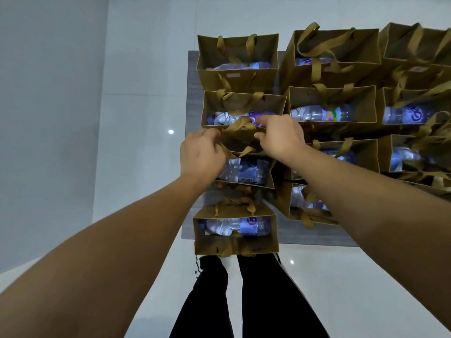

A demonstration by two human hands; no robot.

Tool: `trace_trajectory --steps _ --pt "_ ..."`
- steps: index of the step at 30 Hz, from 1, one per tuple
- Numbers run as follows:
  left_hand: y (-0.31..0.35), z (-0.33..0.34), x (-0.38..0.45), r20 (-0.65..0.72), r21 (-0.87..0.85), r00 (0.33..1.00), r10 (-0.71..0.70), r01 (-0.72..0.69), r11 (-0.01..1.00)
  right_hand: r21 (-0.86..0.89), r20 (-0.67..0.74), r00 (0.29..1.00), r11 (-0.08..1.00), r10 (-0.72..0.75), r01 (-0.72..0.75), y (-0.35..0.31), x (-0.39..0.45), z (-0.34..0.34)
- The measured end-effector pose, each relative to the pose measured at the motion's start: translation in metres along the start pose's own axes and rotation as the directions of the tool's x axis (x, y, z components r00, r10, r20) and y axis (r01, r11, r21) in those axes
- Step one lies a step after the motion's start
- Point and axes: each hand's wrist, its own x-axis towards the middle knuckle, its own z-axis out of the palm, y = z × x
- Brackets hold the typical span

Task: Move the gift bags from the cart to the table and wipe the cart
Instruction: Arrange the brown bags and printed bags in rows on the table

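Note:
Several gold-brown paper gift bags with ribbon handles stand in rows on a grey flat surface (191, 98), each holding a water bottle. Both my hands reach over the left column. My left hand (201, 154) curls its fingers round the near ribbon handle of the third bag (246, 170) from the far end. My right hand (280, 136) pinches the far ribbon handle of the same bag, just in front of the second bag (244, 108). The nearest bag (235, 230) stands at the surface's front edge, above my legs.
More bags fill the middle column (332, 103) and the right column (415, 106), closely packed. White glossy floor tiles (146, 93) lie to the left and front of the grey surface. A grey wall (48, 118) runs along the left.

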Motion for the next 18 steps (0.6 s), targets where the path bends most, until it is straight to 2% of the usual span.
trace_trajectory --steps 2,5,10,15,18 --pt "0.001 0.000 0.002 -0.007 -0.018 1.000 -0.018 0.018 1.000 0.022 0.038 0.999 0.999 0.026 -0.027 0.000 0.010 -0.001" --pt "-0.002 -0.001 0.010 0.026 -0.015 0.998 -0.062 0.063 0.998 0.035 0.015 0.999 0.998 0.048 -0.048 0.000 0.023 -0.010" --pt "-0.006 -0.004 0.016 0.048 -0.030 0.992 -0.118 0.119 0.992 0.034 0.086 0.996 0.999 -0.020 0.017 0.001 0.029 -0.020" --pt "-0.003 -0.009 0.021 0.076 -0.047 0.985 -0.158 0.162 0.986 -0.117 0.042 0.986 0.979 -0.164 0.168 -0.011 0.020 -0.004" --pt "-0.002 -0.015 0.030 0.063 -0.062 0.987 -0.149 0.153 0.986 -0.192 0.139 0.981 0.968 -0.135 0.160 -0.025 0.026 0.001"
